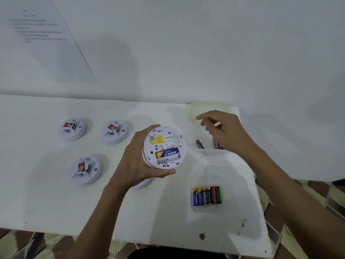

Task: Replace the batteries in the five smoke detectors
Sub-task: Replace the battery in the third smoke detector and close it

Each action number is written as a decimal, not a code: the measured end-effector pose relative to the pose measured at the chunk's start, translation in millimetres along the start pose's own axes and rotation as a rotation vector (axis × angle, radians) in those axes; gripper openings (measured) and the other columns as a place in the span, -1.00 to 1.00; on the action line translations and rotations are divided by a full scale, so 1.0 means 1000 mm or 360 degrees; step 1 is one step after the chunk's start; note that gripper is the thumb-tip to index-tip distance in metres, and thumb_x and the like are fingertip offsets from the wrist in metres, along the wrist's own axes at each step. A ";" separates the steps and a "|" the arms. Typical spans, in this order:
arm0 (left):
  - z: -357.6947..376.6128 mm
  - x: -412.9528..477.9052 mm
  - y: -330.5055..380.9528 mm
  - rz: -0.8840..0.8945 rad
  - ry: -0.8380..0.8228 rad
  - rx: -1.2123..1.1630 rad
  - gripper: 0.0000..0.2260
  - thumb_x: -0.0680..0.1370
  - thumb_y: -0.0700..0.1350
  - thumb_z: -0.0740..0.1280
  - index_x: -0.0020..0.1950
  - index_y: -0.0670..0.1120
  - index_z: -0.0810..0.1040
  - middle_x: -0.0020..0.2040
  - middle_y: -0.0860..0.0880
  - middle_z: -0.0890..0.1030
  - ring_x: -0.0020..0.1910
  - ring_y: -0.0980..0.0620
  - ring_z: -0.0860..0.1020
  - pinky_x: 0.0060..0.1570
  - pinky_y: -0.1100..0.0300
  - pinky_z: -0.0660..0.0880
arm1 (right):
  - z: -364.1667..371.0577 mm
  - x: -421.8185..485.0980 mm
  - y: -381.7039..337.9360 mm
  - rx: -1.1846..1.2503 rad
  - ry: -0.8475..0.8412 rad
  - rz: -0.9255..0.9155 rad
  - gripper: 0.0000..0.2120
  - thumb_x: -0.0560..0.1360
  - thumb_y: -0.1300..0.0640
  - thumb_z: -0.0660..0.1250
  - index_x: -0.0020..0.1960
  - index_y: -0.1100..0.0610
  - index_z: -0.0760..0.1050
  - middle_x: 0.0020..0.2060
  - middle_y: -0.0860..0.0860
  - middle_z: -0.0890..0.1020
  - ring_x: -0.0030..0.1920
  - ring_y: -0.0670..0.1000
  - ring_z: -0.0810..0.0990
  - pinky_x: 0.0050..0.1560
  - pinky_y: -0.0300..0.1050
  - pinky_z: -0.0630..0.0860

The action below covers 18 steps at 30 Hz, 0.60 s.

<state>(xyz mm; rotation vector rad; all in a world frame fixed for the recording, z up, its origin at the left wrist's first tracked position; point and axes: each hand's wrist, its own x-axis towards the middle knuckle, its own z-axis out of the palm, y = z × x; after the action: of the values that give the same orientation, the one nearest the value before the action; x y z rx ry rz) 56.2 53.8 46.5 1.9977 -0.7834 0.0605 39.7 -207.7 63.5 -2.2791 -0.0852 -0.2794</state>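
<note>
My left hand (pixel 138 159) grips a white smoke detector (pixel 165 147) turned underside up, above the table. Its battery bay holds one blue and yellow battery (pixel 167 153); the slot below it looks empty. My right hand (pixel 222 130) hovers over a clear container (pixel 205 146) with a couple of loose batteries in it, fingers loosely spread and holding nothing I can see. A second clear container (pixel 206 208) near the front holds a row of several batteries (pixel 207 196). Three detectors lie face up at the left (pixel 71 128), (pixel 113 131), (pixel 85 170).
Part of another white round piece (pixel 143 183) shows under my left wrist. A pale lid or tray (pixel 209 109) sits at the back right against the wall. The white table (pixel 56 202) ends close to the right of the containers. A printed sheet (pixel 43 34) hangs on the wall.
</note>
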 end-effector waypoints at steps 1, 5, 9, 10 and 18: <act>-0.001 0.002 0.002 0.0008 -0.0001 -0.0011 -0.29 0.19 0.42 0.41 0.28 0.49 0.20 0.19 0.48 0.40 0.19 0.36 0.44 0.22 0.40 0.35 | -0.002 0.005 0.016 -0.0138 -0.0047 0.0142 -0.72 0.58 0.30 0.23 0.10 0.02 0.63 -0.13 -0.03 0.65 -0.18 -0.09 0.63 -0.16 -0.19 0.55; 0.000 0.005 -0.001 -0.0006 -0.0020 -0.0005 -0.29 0.20 0.48 0.35 0.29 0.48 0.19 0.21 0.49 0.38 0.19 0.41 0.41 0.18 0.50 0.30 | 0.004 0.020 0.064 -0.0680 -0.0457 0.0468 -0.74 0.56 0.25 0.24 0.15 0.05 0.61 -0.03 0.06 0.65 -0.25 0.01 0.56 -0.19 -0.18 0.47; 0.003 0.007 -0.008 -0.0029 -0.0060 -0.0007 -0.30 0.21 0.51 0.32 0.30 0.49 0.17 0.22 0.51 0.36 0.20 0.42 0.39 0.21 0.45 0.29 | 0.024 0.029 0.069 -0.0742 -0.0710 0.0428 -0.73 0.53 0.13 0.38 0.23 0.06 0.57 -0.02 0.01 0.64 -0.24 -0.09 0.51 -0.13 -0.24 0.39; 0.004 0.007 -0.009 -0.0036 -0.0064 -0.0003 -0.30 0.21 0.51 0.31 0.30 0.49 0.16 0.23 0.51 0.35 0.21 0.42 0.38 0.22 0.42 0.29 | 0.028 0.032 0.070 -0.0733 -0.0734 0.0431 -0.71 0.51 0.09 0.41 0.23 0.07 0.58 -0.07 -0.01 0.62 -0.22 -0.08 0.52 -0.13 -0.22 0.41; 0.007 0.004 -0.023 -0.0032 -0.0027 0.0081 -0.24 0.23 0.49 0.32 0.37 0.44 0.11 0.28 0.35 0.37 0.28 0.21 0.38 0.30 0.11 0.31 | 0.049 0.035 0.081 -0.0693 -0.0802 0.0381 -0.85 0.48 0.15 0.42 0.05 0.10 0.62 -0.28 -0.04 0.55 -0.21 0.07 0.62 -0.13 -0.11 0.56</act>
<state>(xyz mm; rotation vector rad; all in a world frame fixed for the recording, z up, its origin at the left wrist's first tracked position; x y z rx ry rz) 70.7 54.2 26.4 2.0564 -0.7794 0.0525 94.4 -225.5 -19.3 -2.7105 -0.0087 0.4480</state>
